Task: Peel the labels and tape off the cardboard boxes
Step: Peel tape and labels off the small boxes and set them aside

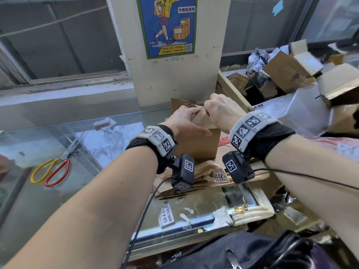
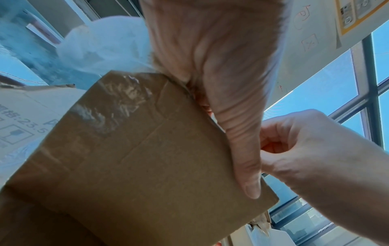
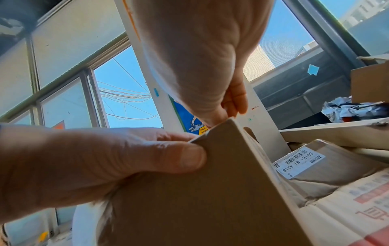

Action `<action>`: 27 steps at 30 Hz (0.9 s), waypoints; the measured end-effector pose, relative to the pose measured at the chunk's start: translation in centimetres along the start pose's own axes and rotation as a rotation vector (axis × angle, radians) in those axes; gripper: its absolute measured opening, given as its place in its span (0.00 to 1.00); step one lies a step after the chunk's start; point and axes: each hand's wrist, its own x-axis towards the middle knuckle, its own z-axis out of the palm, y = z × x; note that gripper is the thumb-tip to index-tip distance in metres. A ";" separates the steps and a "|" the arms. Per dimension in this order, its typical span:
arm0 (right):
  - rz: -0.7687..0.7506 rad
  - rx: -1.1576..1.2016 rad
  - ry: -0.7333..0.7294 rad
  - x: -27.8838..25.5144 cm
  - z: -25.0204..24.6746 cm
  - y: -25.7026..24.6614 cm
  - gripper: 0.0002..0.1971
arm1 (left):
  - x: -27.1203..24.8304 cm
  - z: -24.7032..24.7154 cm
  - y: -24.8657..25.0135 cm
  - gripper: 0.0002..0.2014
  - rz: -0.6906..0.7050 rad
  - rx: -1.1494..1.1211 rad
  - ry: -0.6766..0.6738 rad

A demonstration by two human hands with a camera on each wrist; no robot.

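The cardboard box was plain brown, with a streak of clear, shiny tape across one face. Left of the box, the scissors had one yellow and one red handle loop. Behind the box, the poster was blue with a green border and a yellow-shirted figure carrying tan boxes. Both wristbands were black with grey panels of black-and-white square markers. In front of the box, a white label bore black print.
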 end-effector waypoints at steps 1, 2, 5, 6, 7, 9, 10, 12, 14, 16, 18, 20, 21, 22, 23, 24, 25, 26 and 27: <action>0.004 0.013 -0.008 0.2 0.0 0.1 0.12 | 0.0 0.0 0.0 0.43 0.000 0.001 -0.002; 0.014 0.042 -0.023 0.4 0.0 0.2 0.11 | 0.0 0.0 -0.1 0.43 0.000 0.000 -0.005; 0.050 0.125 -0.123 1.1 -0.4 0.7 0.08 | 0.0 0.0 -0.1 0.44 -0.006 -0.009 -0.016; 0.051 0.145 -0.153 1.2 -0.6 1.0 0.08 | 0.0 0.0 -0.2 0.45 -0.008 -0.005 -0.021; 0.046 0.167 -0.177 1.4 -0.8 1.2 0.07 | 0.0 0.1 -0.2 0.46 -0.007 0.001 -0.025; 0.025 0.202 -0.225 1.5 -1.2 1.7 0.08 | -0.1 0.1 -0.1 0.47 -0.001 0.014 -0.033; 0.019 0.214 -0.249 1.5 -1.4 1.9 0.08 | -0.1 0.1 0.0 0.48 0.002 0.022 -0.037; 0.017 0.233 -0.273 1.5 -1.5 2.1 0.09 | -0.1 0.1 0.0 0.48 0.005 0.032 -0.040; 0.023 0.223 -0.218 1.4 -1.2 2.1 0.07 | 0.0 0.0 -0.2 0.47 0.002 0.017 -0.026; -0.002 0.203 -0.084 1.3 -0.7 1.8 0.07 | 0.0 -0.1 -0.4 0.46 -0.009 -0.011 -0.008; -0.050 0.222 0.002 1.1 -0.4 1.2 0.11 | 0.0 -0.2 -0.5 0.46 -0.022 -0.011 -0.003; -0.067 0.219 -0.006 0.8 -0.4 0.7 0.16 | 0.1 -0.1 -0.4 0.46 -0.024 0.008 -0.004; -0.065 0.200 -0.022 0.7 -0.4 0.5 0.16 | 0.1 0.0 -0.3 0.46 -0.026 0.011 -0.004; -0.062 0.176 -0.029 0.6 -0.5 0.4 0.16 | 0.1 0.0 -0.3 0.46 -0.028 0.010 -0.003; -0.059 0.154 -0.031 0.6 -0.5 0.4 0.15 | 0.1 0.0 -0.2 0.46 -0.029 0.006 -0.005; -0.058 0.138 -0.030 0.5 -0.5 0.4 0.14 | 0.1 0.0 -0.2 0.46 -0.028 0.001 -0.008; -0.057 0.131 -0.028 0.5 -0.6 0.4 0.14 | 0.1 0.0 -0.2 0.46 -0.027 -0.001 -0.011; -0.056 0.134 -0.027 0.5 -0.6 0.4 0.13 | 0.0 0.0 -0.1 0.46 -0.024 -0.001 -0.011; -0.050 0.144 -0.028 0.6 -0.6 0.4 0.12 | 0.0 0.0 -0.1 0.46 -0.023 0.001 -0.011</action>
